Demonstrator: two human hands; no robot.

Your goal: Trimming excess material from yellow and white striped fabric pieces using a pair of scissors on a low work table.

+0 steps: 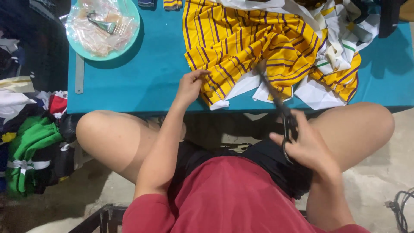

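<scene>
A yellow garment with purple stripes and white panels (241, 43) lies bunched on a low teal table (142, 82). My left hand (190, 86) pinches its near edge by the table's front. My right hand (306, 144) grips the handles of dark scissors (278, 103), whose blades point up and left toward the cloth's lower edge. The blade tips are blurred, so I cannot tell whether they touch the fabric.
A teal plate (103, 28) holding clear plastic bags and a metal clip sits at the table's far left. A metal ruler (79, 73) lies along the left edge. Piled clothes (30, 142) crowd the floor on the left. A cable (401, 207) lies on the floor at right.
</scene>
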